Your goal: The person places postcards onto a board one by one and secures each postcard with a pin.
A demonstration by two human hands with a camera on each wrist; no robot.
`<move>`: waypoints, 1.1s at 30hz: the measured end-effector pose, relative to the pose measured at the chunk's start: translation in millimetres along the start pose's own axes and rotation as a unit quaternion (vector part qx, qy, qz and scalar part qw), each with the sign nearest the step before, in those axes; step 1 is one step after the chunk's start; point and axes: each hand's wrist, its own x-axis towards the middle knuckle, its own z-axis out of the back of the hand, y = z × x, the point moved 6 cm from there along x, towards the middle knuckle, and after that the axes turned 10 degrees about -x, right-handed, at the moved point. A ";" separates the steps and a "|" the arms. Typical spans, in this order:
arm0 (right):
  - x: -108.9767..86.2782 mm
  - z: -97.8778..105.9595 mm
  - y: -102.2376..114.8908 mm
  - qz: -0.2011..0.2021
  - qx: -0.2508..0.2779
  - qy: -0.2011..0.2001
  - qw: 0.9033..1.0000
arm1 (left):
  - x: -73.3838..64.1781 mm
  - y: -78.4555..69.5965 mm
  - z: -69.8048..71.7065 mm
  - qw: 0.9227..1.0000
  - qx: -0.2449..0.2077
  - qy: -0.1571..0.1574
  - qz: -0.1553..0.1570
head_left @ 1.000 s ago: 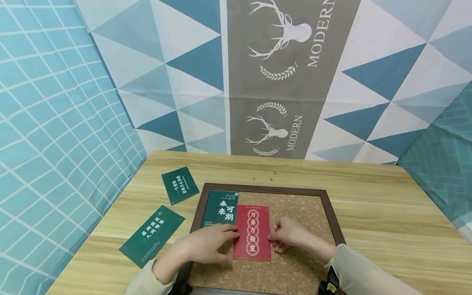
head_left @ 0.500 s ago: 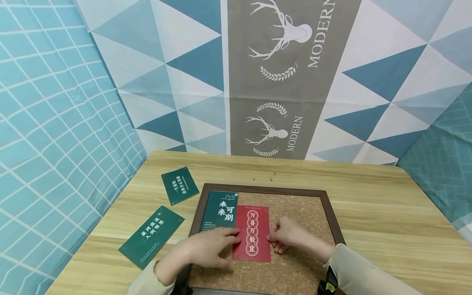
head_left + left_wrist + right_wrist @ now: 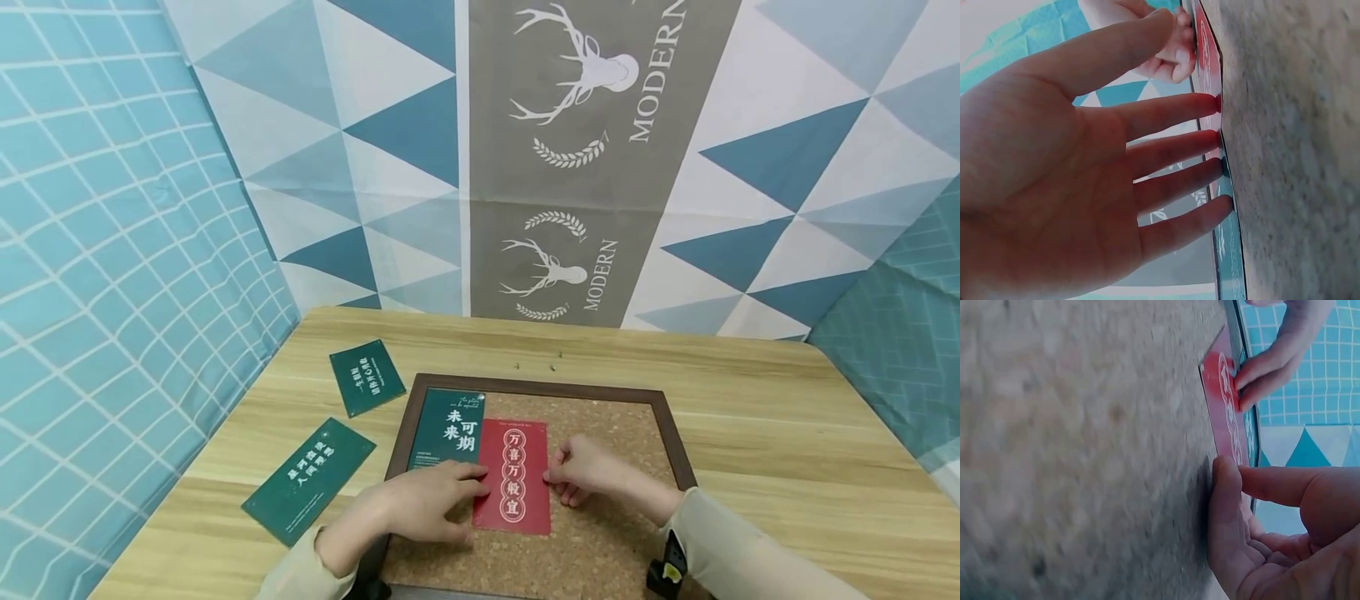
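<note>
A red card (image 3: 513,475) with white lettering lies on a framed cork board (image 3: 611,418), its left edge over a green card (image 3: 448,417) in the board's upper left corner. My left hand (image 3: 431,502) is spread at the red card's left side. In the left wrist view its straight fingertips rest on the red and green cards (image 3: 1229,250). On the opposite side, my right hand (image 3: 588,468) pinches the red card's right edge. The right wrist view shows thumb and index finger meeting at that edge of the red card (image 3: 1225,406).
Two more green cards lie on the wooden table left of the board, a smaller one (image 3: 367,377) behind a larger one (image 3: 309,481). Several tiny pins (image 3: 552,367) sit beyond the board's brown frame (image 3: 540,386). Patterned cloth (image 3: 420,167) rises behind the table.
The left hand has shifted slightly toward the person and its fingertips reach a little further onto the red card. The right hand keeps its pinch almost in place.
</note>
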 end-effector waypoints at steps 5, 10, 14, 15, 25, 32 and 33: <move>6.8 12.5 1.1 0.030 -0.048 -0.044 0.997 | -0.2 0.4 -1.0 1.000 0.022 0.002 -0.004; 16.1 24.1 -0.5 0.063 -0.054 -0.056 0.995 | -0.2 0.4 -1.8 0.999 0.036 0.008 -0.007; 23.8 32.8 -3.0 0.076 -0.055 -0.067 0.993 | -0.3 -0.2 -1.8 0.999 0.046 0.006 -0.007; 25.6 35.4 -3.4 0.075 -0.059 -0.077 0.992 | -0.1 -0.3 -1.9 0.999 0.049 0.005 -0.007; 41.8 55.9 -7.4 0.067 -0.105 -0.149 0.981 | 2.2 -3.4 -3.1 0.996 0.087 -0.013 -0.014; 51.7 64.1 -4.8 0.075 -0.117 -0.164 0.977 | 1.9 -3.4 -3.0 0.996 0.086 -0.015 -0.012; 52.8 65.8 -4.2 0.073 -0.121 -0.166 0.976 | 1.9 -3.3 -2.9 0.996 0.086 -0.015 -0.011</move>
